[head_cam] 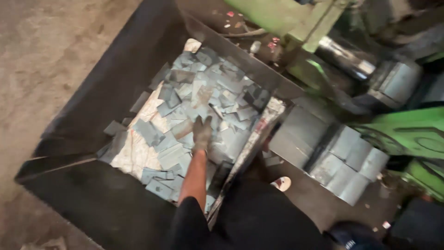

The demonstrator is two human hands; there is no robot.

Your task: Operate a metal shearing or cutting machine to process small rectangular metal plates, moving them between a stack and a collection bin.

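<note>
Head view: one arm reaches down into the bin [115,83], a big dark steel box set at an angle on the floor [41,55]. From the angle it's probably the left hand [202,133], gloved and dirty. It lies on the plates [203,92], fingers spread and pointing away; can't tell if the grip is closed on anything, and nothing looks lifted. Right hand is out of frame.

The plates are flat grey-blue metal blanks, roughly rectangular, dumped loose and overlapping at all angles. They cover most of the bin bottom, thicker at the far and right side. A pale liner sheet [134,153] shows through near the left, where the pile is thin.

Around it: just right of the bin, larger grey blocks [344,157] sit stacked in rows. Behind them is a green machine [407,134] with a shiny shaft [344,58]. The person's dark trousers and a white shoe [283,183] are beside the right wall of the bin.

Room to move: tall sloped walls box the hand in on the left and far sides, and the right wall's edge is close by the forearm. It's open above, with bare floor to the left.
</note>
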